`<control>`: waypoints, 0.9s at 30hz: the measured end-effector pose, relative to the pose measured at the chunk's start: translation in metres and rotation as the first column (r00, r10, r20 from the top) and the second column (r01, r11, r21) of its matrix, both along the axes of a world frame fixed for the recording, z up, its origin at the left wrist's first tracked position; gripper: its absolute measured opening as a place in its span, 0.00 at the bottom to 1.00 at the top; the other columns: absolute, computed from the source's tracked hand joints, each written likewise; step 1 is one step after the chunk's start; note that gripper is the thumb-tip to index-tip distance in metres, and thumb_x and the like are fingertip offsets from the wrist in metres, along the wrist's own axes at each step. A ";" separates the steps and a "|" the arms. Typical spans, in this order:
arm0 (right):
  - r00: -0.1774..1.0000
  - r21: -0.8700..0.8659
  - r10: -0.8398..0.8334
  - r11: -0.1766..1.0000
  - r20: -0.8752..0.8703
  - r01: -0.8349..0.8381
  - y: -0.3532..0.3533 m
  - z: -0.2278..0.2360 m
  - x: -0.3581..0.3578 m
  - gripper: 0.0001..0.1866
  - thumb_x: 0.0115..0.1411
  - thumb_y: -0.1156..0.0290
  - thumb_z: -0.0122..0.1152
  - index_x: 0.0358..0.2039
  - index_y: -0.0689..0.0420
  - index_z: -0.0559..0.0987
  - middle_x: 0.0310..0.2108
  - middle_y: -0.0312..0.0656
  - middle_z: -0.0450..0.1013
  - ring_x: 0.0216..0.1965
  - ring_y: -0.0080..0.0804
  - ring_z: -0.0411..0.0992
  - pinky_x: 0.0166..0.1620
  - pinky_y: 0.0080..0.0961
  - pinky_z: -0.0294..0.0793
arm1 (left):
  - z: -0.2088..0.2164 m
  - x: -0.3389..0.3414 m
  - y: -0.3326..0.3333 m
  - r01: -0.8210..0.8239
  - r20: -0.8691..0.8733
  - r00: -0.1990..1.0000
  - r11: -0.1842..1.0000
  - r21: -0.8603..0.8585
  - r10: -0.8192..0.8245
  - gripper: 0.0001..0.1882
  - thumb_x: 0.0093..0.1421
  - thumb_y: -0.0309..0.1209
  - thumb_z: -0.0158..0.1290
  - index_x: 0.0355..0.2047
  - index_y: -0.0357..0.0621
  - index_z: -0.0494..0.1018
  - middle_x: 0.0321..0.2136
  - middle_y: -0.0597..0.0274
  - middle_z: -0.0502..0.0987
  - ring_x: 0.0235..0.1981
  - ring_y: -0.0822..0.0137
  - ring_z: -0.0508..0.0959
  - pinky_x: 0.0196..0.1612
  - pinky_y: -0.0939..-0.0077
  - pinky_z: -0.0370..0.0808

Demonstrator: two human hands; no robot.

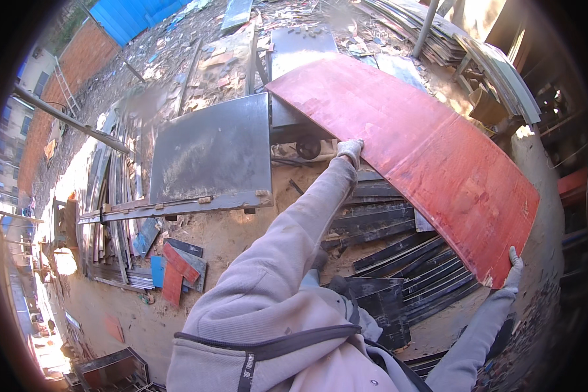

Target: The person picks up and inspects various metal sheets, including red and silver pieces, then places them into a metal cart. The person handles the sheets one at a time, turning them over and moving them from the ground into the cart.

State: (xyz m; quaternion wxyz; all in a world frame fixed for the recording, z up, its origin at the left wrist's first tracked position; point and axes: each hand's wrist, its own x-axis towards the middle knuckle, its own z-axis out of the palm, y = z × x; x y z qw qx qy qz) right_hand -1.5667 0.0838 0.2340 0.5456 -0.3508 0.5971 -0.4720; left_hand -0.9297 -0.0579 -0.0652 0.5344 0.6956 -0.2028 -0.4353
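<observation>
A long red plywood board (418, 150) lies slantwise between my two gloved hands, running from the upper middle down to the right. On its near long edge my left hand (351, 151) is closed, arm stretched forward. My right hand (514, 269) grips the board's near right corner, with fingers at the edge and part of the hand hidden by the board. Left of the board stands a saw table with a dark, scuffed top (212, 150). A wooden strip (176, 208) runs along its front edge. The board's far left end is next to the table's far right corner.
Stacked dark boards and strips (431, 274) lie on the ground below the red board. Red and blue offcuts (176, 274) are at left, near long leaning strips (104, 183). Scrap wood (209, 59) covers the far ground. A metal pole (72, 121) crosses the left; sheets (496, 72) are piled far right.
</observation>
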 end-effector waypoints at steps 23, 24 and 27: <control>0.991 -0.019 -0.137 0.990 -0.006 0.137 0.060 -0.016 0.062 0.26 0.66 0.63 0.66 0.60 0.61 0.75 0.54 0.49 0.78 0.50 0.48 0.80 0.54 0.47 0.82 | 0.026 0.073 0.023 0.060 -0.075 0.996 0.974 0.217 -0.044 0.21 0.66 0.44 0.60 0.43 0.36 0.83 0.39 0.51 0.85 0.40 0.59 0.84 0.42 0.64 0.78; 0.987 -0.004 -0.161 0.987 -0.021 0.161 0.075 -0.020 0.063 0.26 0.66 0.63 0.65 0.60 0.61 0.75 0.54 0.49 0.78 0.50 0.48 0.80 0.54 0.47 0.82 | 0.037 0.068 0.033 0.049 -0.145 0.989 0.973 0.224 -0.017 0.18 0.64 0.40 0.64 0.41 0.35 0.83 0.37 0.54 0.85 0.36 0.61 0.84 0.38 0.64 0.79; 0.959 0.002 -0.283 0.959 -0.014 0.283 0.123 -0.036 0.087 0.25 0.66 0.64 0.65 0.61 0.61 0.75 0.54 0.48 0.78 0.50 0.47 0.80 0.54 0.46 0.82 | 0.083 0.047 0.053 -0.064 -0.369 0.919 0.977 0.201 0.137 0.14 0.63 0.31 0.65 0.45 0.36 0.80 0.37 0.56 0.83 0.34 0.58 0.83 0.35 0.60 0.80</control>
